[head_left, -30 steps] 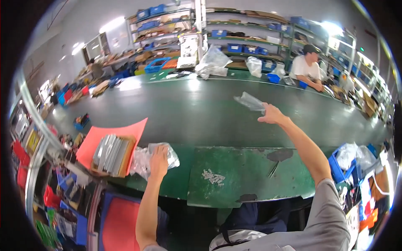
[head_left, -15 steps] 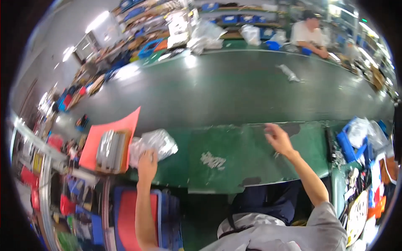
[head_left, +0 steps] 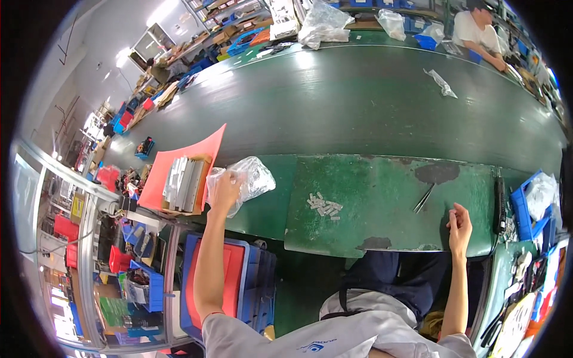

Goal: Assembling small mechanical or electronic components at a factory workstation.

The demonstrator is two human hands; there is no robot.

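My left hand is closed on the near side of a clear plastic bag, with its fingertips partly covered by the film. Close to it, on the left, a row of flat grey pieces stands in a box against an upright pink sheet. My right hand hovers by the near right edge of the green work surface, fingers loosely bent and apart, holding nothing visible. Metal tweezers lie a little beyond it. Several small pale strips are scattered on the surface between my hands.
A dark green belt or bench runs across behind the work surface, with a small clear packet on it. Blue bin with plastic bags stands at the right. Blue crates sit below left. A person sits at the far right.
My right hand has come back from the far part of the work surface to its near right edge, away from the tweezers. My left hand stays at the bag. The view has shifted.
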